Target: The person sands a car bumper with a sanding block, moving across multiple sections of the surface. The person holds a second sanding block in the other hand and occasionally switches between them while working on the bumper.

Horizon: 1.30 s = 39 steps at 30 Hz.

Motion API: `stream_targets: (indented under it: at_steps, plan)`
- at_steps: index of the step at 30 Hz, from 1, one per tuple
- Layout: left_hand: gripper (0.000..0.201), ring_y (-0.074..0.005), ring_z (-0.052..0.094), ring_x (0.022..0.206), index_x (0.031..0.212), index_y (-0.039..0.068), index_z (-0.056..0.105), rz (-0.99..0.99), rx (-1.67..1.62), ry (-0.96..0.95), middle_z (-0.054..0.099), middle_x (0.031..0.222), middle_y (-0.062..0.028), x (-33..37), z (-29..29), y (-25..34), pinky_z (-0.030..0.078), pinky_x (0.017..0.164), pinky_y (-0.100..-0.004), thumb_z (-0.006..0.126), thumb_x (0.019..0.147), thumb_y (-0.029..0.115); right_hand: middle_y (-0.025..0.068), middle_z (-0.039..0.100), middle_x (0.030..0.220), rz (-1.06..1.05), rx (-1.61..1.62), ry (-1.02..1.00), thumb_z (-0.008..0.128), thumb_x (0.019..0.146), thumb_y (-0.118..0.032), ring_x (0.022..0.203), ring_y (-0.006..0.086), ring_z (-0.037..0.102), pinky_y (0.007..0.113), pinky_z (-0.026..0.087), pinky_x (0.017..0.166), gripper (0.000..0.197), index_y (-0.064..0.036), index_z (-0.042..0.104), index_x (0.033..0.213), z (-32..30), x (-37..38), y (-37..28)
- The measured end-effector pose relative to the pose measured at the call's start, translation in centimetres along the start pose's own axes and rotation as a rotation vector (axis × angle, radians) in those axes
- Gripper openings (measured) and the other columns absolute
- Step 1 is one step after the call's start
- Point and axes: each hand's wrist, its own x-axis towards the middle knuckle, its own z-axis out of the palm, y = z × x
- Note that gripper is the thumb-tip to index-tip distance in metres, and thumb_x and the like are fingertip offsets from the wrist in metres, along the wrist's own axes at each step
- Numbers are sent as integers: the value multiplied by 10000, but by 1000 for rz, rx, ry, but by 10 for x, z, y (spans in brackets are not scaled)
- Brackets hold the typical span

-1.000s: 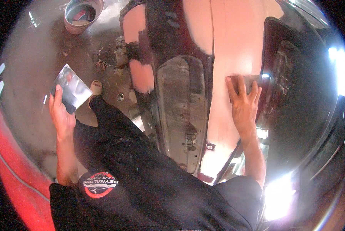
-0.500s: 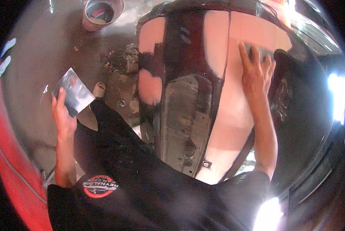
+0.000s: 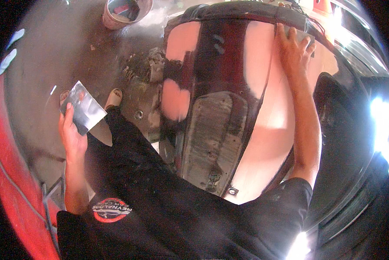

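Toward nine o'clock, left hand (image 3: 75, 138) pinched a shiny sheet (image 3: 84, 108) by its eight-o'clock edge: judged light, stiff, slick, best held there. Between one and two o'clock, right hand (image 3: 293, 55), fingers spread, covered a grey pad (image 3: 300, 34) on pink panel (image 3: 272, 128).

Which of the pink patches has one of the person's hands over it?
The long, rightmost pink patch: the right hand covers part of its upper end. The other three pink patches, farther left, are clear of hands.
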Motion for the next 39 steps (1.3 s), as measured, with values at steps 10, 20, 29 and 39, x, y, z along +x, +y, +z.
stream_targets:
  at_steps: [10,20,29,39]
  plan:
    - [373,-223,670,1140,1337,26,575,12,5,1,662,1291,-103,3,2,-8,535,983,-386,620,1042,250,60,556,1404,17,87,-196,512,1006,-159,1182,510,576,723,433,1018,470,-317,528,1448,-25,-12,0]
    - [356,-233,671,1139,1313,25,575,18,2,-32,669,1262,-102,-7,9,-5,541,992,-408,637,1032,235,85,535,1390,-31,254,-265,612,938,-146,1154,485,579,709,452,985,498,-233,555,1425,-86,-114,-13]
    - [387,-237,659,1158,1325,41,574,-14,48,-65,673,1261,-81,3,17,-11,525,1020,-424,664,1016,256,119,506,1410,-43,350,-412,599,931,-141,1185,519,516,717,395,1035,496,-185,580,1424,-142,-196,-29]
    - [337,-235,672,1134,1300,59,592,-50,40,-228,681,1241,-91,-10,50,-12,540,993,-419,639,1029,253,135,462,1465,-69,410,-655,617,907,-86,1255,513,449,709,355,1080,599,-220,539,1486,-187,-274,-43]
